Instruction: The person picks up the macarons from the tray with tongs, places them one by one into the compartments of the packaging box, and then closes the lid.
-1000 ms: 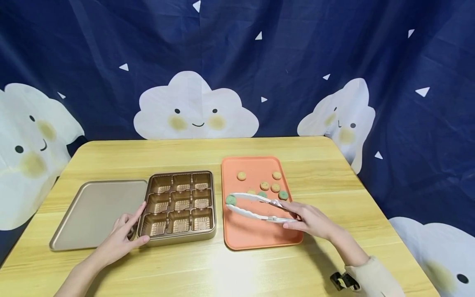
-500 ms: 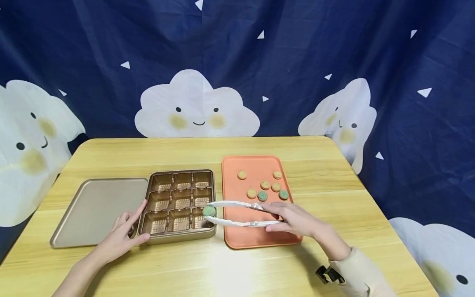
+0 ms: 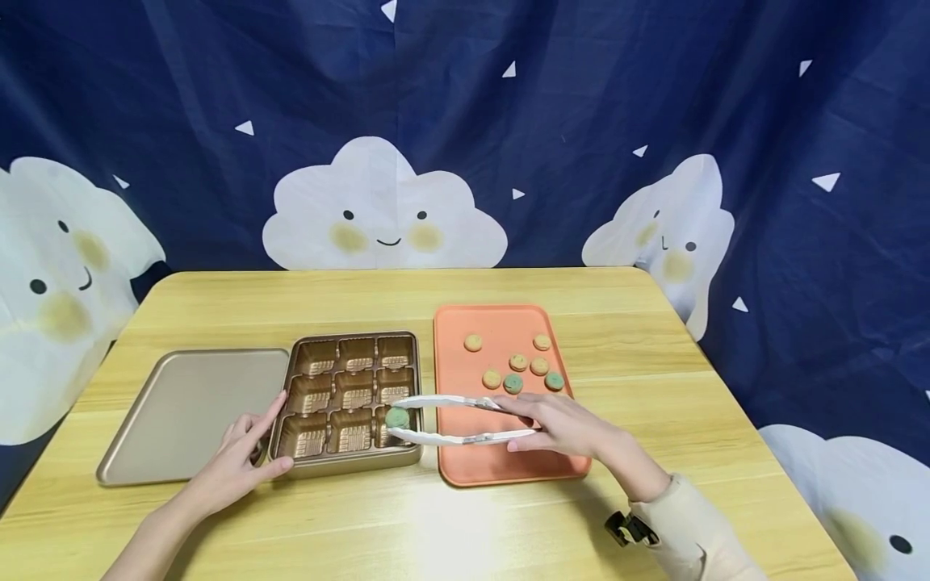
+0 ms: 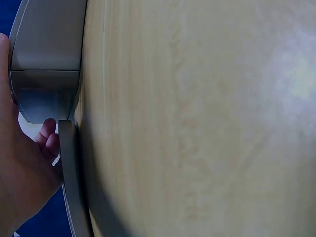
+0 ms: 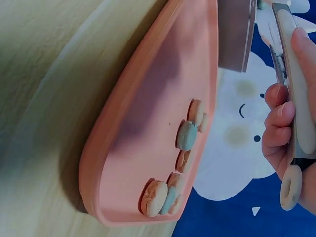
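Note:
My right hand (image 3: 563, 428) grips white-tipped tongs (image 3: 443, 440), seen handle-first in the right wrist view. A green macaron (image 3: 397, 418) is pinched between the tong tips, over the front right compartment of a gold-brown box (image 3: 356, 464) with a divided insert. At the box's left side rests my left hand (image 3: 236, 464), index finger along the rim and thumb at the front left corner. On the orange tray (image 3: 501, 323) to the right lie several yellow macarons (image 3: 473, 343) and two green macarons (image 3: 513, 383).
A flat gold lid (image 3: 189, 411) lies on the wooden table (image 3: 349, 541), close against the box's left side. Behind the table hangs a dark blue curtain (image 3: 559, 105) with clouds on it. The tray stands just right of the box.
My right hand has carried the green macaron in the tongs leftward from above the tray to the box's front right compartment. The left hand has stayed in place.

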The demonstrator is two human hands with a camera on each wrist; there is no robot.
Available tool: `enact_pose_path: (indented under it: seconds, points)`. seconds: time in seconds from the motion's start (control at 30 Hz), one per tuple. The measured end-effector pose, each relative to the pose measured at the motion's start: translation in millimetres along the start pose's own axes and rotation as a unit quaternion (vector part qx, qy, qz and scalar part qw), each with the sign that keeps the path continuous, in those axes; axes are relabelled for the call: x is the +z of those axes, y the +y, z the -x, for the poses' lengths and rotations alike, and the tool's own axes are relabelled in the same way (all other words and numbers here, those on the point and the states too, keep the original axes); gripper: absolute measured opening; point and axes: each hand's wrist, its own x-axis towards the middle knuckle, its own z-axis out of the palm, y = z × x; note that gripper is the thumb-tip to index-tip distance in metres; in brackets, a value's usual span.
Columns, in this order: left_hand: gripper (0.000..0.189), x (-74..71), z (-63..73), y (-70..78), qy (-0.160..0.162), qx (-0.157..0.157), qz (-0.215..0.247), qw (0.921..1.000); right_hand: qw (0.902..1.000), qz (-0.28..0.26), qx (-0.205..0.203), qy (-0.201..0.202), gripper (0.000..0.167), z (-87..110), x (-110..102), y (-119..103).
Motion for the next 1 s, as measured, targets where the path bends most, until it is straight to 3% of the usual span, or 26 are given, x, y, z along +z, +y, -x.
enact_pose_path:
  seconds: [0.23, 0.6, 1.0]
  points:
    - [0.091, 0.9, -0.2, -0.1, -0.003, -0.001, 0.002, 1.0, 1.0, -0.002, -0.003, -0.001, 0.063, 0.6, 0.4, 2.1]
    - [0.092, 1.0, -1.2, -0.1, -0.001, 0.001, 0.002, 1.0, 0.9989, -0.032, -0.02, 0.029, 0.06, 7.9, 1.6, 7.6]
    - [0.091, 0.4, -0.1, 0.0, 0.003, 0.002, -0.003, 1.0, 0.9983, -0.027, 0.032, 0.041, 0.058, 29.0, 2.3, 17.9]
